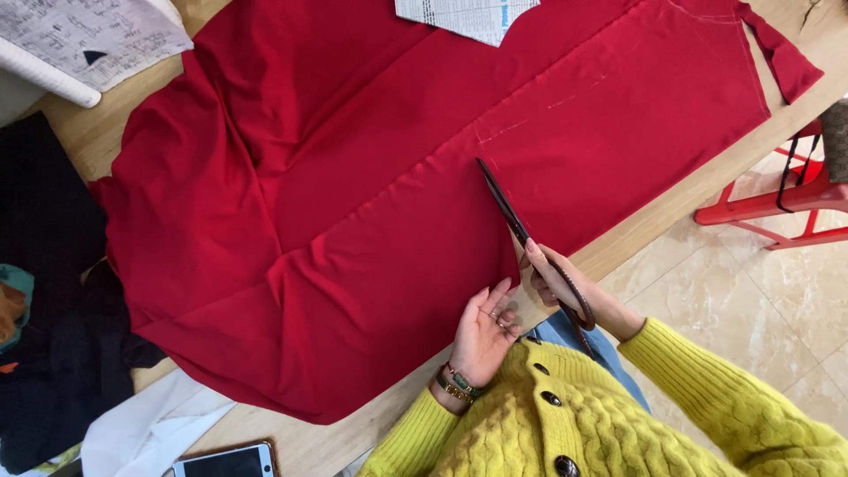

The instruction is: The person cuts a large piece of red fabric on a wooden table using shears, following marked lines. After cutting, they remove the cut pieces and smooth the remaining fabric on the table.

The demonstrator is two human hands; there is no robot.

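Note:
A large red cloth (371, 203) lies spread over a wooden table (654, 221), with faint chalk lines near its middle. My right hand (552, 283) grips the handles of dark scissors (508, 208), whose blades point up into the cloth along a cut from the near edge. My left hand (484, 331) rests flat with fingers apart on the cloth just left of the cut. A watch and bracelet sit on the left wrist. Yellow knitted sleeves cover both arms.
Printed paper sheets lie at the top left (88, 35) and top middle (468, 16). Dark clothing (53, 291) is heaped at the left. A phone (225, 461) and white fabric (150, 424) lie at the bottom left. A red stool frame (777, 199) stands on the tiled floor.

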